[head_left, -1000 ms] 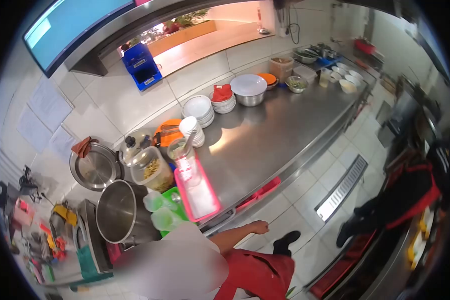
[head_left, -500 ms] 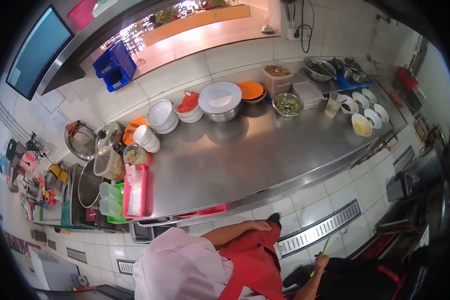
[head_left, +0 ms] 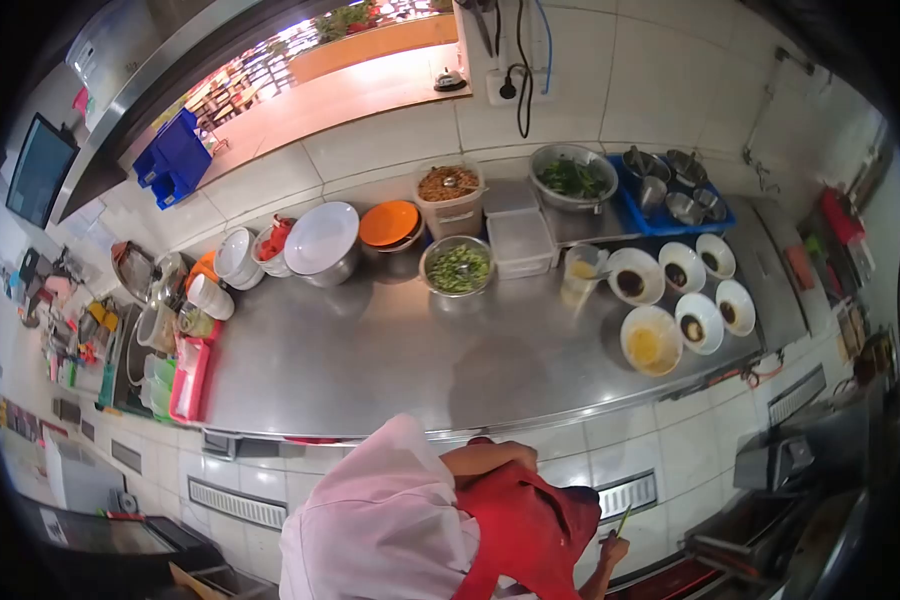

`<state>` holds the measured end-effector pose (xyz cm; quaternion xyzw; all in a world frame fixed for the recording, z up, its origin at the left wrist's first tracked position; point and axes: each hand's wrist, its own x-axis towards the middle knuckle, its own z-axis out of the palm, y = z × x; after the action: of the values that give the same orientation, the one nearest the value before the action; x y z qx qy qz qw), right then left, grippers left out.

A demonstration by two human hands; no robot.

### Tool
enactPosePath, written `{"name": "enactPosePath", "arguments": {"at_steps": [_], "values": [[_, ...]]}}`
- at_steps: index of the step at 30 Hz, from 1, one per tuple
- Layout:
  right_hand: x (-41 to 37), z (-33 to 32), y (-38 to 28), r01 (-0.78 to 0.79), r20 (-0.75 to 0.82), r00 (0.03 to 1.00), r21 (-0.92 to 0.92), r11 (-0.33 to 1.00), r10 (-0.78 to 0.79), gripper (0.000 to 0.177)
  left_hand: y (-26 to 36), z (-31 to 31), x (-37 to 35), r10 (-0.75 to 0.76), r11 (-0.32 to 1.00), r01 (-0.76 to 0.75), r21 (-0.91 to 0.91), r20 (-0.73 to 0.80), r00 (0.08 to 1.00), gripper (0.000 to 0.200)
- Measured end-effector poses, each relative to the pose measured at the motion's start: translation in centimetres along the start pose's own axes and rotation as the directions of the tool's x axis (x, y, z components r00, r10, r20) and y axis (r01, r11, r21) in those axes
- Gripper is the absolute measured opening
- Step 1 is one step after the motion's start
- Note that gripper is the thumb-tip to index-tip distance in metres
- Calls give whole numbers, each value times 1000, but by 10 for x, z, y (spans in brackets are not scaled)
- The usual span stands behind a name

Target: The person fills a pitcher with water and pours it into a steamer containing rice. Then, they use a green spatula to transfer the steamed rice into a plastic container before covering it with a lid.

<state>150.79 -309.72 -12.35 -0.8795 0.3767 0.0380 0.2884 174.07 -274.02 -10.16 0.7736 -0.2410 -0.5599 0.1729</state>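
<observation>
Right hand clamped on green stick.
Stick stuck up from it, beside red apron; left hand lay on apron, closure unclear.

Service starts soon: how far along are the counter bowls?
Done: all six white bowls hold a portion, five dark, one yellow. In hand: only a thin green stick in the right hand; left hand rests on the apron. Left: likely adding the chopped greens.

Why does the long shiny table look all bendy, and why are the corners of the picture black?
Head view: a very wide lens bows the steel counter and the wall tiles into curves and leaves black corners; the serving hatch glows overbright; a soft shadow darkens the counter's front part; the far edges look smeared.
</observation>
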Motion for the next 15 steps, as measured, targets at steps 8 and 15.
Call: {"name": "enactPosePath", "arguments": {"at_steps": [8,15], "values": [[354,-46,90,747,539,654,-352,564,-531,32,45,14,106,-178,743,-127,-657,-377,909,58],[488,-118,-75,969,922,248,-230,95,-299,29,160,152,321,-578,750,85,-656,-588,566,40]]}}
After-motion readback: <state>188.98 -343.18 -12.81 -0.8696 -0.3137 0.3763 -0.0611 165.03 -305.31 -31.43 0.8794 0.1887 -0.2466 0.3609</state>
